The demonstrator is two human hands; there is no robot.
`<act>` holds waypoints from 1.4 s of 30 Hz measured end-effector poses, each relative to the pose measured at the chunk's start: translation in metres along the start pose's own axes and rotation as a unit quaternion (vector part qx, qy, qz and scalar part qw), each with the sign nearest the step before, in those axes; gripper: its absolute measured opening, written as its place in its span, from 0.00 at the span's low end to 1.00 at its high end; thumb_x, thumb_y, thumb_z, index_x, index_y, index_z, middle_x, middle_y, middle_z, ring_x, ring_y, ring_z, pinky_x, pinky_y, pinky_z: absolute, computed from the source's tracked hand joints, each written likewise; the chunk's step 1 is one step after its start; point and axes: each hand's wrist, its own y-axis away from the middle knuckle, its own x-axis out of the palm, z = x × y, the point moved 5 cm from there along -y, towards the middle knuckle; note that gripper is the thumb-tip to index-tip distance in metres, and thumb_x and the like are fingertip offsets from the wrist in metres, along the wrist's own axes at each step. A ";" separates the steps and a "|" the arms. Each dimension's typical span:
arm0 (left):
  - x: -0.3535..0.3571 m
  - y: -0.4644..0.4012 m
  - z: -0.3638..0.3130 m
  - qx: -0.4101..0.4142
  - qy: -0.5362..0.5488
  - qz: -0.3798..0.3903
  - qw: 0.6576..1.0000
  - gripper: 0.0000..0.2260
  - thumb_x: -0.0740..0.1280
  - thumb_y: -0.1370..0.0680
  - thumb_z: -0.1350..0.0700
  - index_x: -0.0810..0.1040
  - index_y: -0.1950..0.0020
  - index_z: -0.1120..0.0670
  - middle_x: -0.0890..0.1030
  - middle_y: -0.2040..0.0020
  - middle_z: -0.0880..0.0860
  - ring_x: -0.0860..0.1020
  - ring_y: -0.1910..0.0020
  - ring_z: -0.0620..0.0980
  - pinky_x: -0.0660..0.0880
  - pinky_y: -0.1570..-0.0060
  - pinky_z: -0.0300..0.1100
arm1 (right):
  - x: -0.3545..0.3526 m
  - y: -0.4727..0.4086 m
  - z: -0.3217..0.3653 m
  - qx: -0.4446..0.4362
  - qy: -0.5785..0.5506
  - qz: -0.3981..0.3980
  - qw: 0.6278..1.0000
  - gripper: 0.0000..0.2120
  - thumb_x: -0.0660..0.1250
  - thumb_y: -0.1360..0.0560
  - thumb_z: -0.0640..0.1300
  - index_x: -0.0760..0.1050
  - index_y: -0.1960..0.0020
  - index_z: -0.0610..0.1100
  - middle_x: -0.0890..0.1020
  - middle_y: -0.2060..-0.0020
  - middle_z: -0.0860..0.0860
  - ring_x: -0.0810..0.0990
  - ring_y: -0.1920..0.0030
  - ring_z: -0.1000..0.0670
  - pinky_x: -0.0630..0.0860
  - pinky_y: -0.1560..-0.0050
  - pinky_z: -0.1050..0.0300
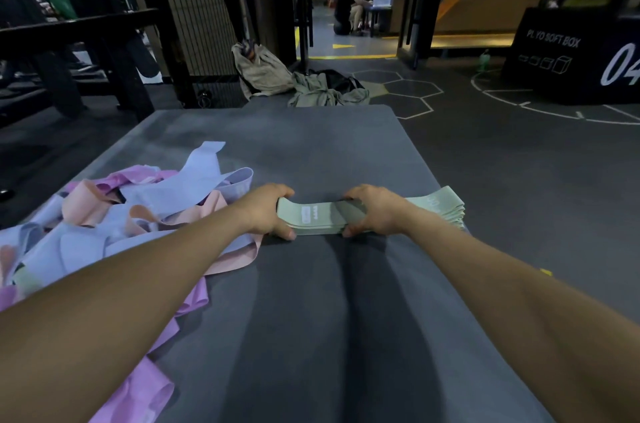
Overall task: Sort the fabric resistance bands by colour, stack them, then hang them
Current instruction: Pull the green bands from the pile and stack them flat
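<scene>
Both bare forearms stretched forward, left hand and right hand curled, thumbs nearest, gripping a pale green folded fabric stack between them

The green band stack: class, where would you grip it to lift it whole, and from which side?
Grip the green band stack across its middle from above, as the left hand and right hand do. Layers are loose, so clamp top and bottom.

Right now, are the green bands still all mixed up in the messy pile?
No, the green bands sit in a neat stack held by both hands, apart from the messy pile of purple, pink and blue bands.
</scene>
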 end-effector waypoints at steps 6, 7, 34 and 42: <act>0.004 -0.003 0.017 0.002 0.071 -0.027 0.997 0.29 0.80 0.38 0.57 0.75 0.39 0.55 0.78 0.50 0.50 0.75 0.50 0.48 0.71 0.49 0.38 | 0.002 0.002 0.001 0.007 -0.043 -0.019 0.999 0.33 0.76 0.34 0.49 0.69 0.32 0.45 0.73 0.35 0.49 0.71 0.36 0.47 0.66 0.41 0.61; 0.004 -0.002 0.017 0.006 0.078 -0.032 0.996 0.28 0.80 0.38 0.58 0.76 0.40 0.54 0.78 0.52 0.49 0.75 0.52 0.48 0.70 0.51 0.37 | 0.002 0.002 0.001 0.008 -0.046 -0.022 0.999 0.34 0.76 0.34 0.49 0.69 0.32 0.45 0.73 0.35 0.49 0.71 0.36 0.47 0.66 0.40 0.61; 0.052 -0.034 -0.119 0.090 -0.084 -0.010 0.992 0.30 0.75 0.33 0.44 0.70 0.35 0.52 0.72 0.37 0.53 0.72 0.38 0.55 0.70 0.42 0.46 | -0.026 0.022 -0.090 0.042 0.086 0.050 0.994 0.29 0.76 0.34 0.50 0.71 0.36 0.45 0.76 0.42 0.46 0.74 0.44 0.45 0.72 0.43 0.52; 0.051 -0.032 -0.122 0.067 -0.072 0.001 0.995 0.39 0.77 0.36 0.42 0.65 0.31 0.52 0.69 0.34 0.51 0.69 0.34 0.53 0.69 0.38 0.47 | -0.030 0.027 -0.098 0.035 0.159 0.076 0.984 0.33 0.74 0.33 0.50 0.67 0.32 0.44 0.71 0.37 0.45 0.71 0.38 0.43 0.69 0.37 0.48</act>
